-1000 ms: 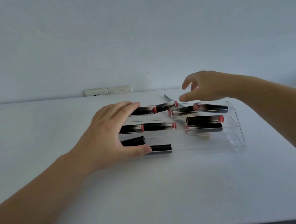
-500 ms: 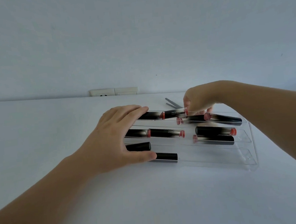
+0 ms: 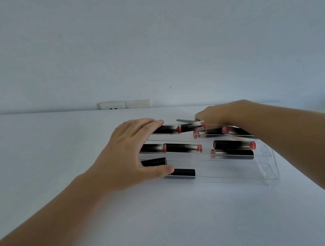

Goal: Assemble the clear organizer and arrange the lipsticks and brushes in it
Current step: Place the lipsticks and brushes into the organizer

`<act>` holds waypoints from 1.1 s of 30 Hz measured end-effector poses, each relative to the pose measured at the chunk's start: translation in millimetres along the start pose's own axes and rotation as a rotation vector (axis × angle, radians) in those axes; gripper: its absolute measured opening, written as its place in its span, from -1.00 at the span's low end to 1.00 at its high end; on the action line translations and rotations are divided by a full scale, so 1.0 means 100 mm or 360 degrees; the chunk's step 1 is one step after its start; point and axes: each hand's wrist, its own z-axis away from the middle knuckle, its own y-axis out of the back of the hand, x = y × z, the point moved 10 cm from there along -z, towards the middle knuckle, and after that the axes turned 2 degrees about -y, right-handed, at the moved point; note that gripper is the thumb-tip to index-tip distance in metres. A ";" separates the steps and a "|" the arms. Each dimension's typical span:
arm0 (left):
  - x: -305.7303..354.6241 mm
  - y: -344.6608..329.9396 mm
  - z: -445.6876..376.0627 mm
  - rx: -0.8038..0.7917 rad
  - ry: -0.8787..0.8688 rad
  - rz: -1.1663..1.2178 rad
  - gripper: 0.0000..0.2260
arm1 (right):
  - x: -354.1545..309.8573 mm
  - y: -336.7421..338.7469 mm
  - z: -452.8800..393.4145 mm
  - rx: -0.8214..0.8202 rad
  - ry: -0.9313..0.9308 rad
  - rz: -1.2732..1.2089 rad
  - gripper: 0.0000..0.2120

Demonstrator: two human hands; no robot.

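A clear tiered organizer (image 3: 269,164) lies on a white table (image 3: 187,219), its transparent walls hard to trace except at the right end, where edges catch the light. The person's left hand (image 3: 127,162) is spread over the organizer's left end, fingers straight and splayed across the upper tiers, thumb tip resting against the front tier; it covers the left ends of several tubes, so their full length is hidden.

The right hand (image 3: 216,115) reaches behind the organizer's back edge. Its fingertips are out of sight past the top tier, and whether they pinch anything cannot be told. A thin grey brush handle (image 3: 185,120) pokes out to the left of that hand, just behind the organizer; its bristle end is hidden.

Nine lipsticks can be counted in the organizer, black tubes, most with a pinkish-red end. In the top tier, two (image 3: 194,126) lie end to end at the left, and two more (image 3: 208,132) sit lower to the right, partly covered by the right forearm. In the next tier, two (image 3: 182,147) are at the left and two (image 3: 233,144) stacked at the right. The front tier shows one black tube (image 3: 182,174); another black piece (image 3: 155,161) just above it is half hidden by the left hand.

Behind the organizer, a wall socket plate (image 3: 124,105) peeks above the table's far edge.
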 end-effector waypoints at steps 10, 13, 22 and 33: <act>0.01 0.02 -0.01 0.0071 0.0022 -0.0026 -0.20 | 0.24 0.54 0.32 0.0556 0.0132 -0.0470 -0.86; -0.01 0.00 -0.02 0.0083 0.0077 -0.0033 -0.20 | 0.26 0.77 0.59 0.0875 0.0134 -0.0421 -0.86; -0.06 -0.06 -0.19 0.0085 0.0176 -0.0182 -0.16 | -0.17 0.75 1.35 0.1432 0.0441 -0.0231 -0.73; -0.12 -0.07 -0.24 0.0119 0.0182 -0.0187 -0.13 | -0.27 0.31 1.42 0.1646 0.0563 -0.0114 -0.60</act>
